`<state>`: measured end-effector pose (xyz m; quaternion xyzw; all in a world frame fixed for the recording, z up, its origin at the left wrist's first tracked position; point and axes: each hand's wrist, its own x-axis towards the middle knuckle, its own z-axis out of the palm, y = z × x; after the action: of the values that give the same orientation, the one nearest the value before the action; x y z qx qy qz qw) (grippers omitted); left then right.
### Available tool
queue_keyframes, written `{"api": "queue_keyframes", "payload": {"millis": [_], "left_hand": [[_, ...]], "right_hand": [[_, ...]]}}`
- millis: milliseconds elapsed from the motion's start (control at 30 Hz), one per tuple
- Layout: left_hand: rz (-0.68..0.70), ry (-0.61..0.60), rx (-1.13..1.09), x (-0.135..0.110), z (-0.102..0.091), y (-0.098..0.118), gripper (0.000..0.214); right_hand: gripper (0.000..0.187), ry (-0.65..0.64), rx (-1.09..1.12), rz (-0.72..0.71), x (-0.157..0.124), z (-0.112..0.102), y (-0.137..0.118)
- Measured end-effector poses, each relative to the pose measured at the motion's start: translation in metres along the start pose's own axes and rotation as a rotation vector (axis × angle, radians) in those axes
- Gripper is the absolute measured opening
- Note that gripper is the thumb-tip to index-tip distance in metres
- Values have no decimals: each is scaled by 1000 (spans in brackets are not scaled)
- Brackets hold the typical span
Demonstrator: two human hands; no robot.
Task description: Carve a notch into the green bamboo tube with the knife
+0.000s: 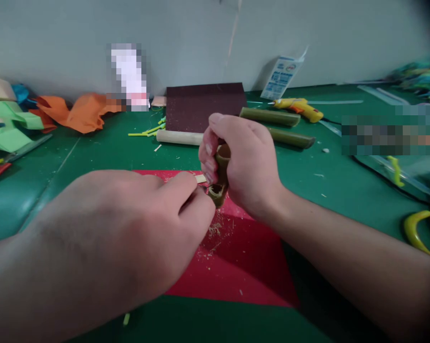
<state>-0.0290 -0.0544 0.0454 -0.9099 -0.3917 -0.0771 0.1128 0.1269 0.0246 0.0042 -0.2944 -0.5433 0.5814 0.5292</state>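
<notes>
My right hand is wrapped round a short green bamboo tube, held upright over a red sheet. My left hand is closed in a pinch right at the tube's lower end, holding a thin pale strip against it; what else its fingers hold is hidden. Pale shavings lie on the red sheet below the tube.
On the green mat behind lie a dark maroon block, a pale wooden rod, two long green bamboo tubes, a yellow glue gun. Orange and green paper is piled at left; yellow curved pieces at right.
</notes>
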Motion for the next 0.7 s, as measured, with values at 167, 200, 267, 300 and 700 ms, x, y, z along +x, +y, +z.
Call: {"api": "queue_keyframes", "payload": {"millis": [167,200,267,300,700], "left_hand": [[144,-56,237,13,-1,-5,38],[151,-78,215,14,-2,-7,42],[163,-119,179,16,-2,-10,44],[165,-131,167,17,-2,-11,41],[68,4,-114,22,-1,-27,20]], "right_hand": [[50,17,10,-15,-3,1,-1],[51,20,8,-20,-3,1,-2],[51,21,5,-26,-5,2,-2],[51,14,5,-23,-5,2,-2],[46,15,-1,-53,-10,2,0]]}}
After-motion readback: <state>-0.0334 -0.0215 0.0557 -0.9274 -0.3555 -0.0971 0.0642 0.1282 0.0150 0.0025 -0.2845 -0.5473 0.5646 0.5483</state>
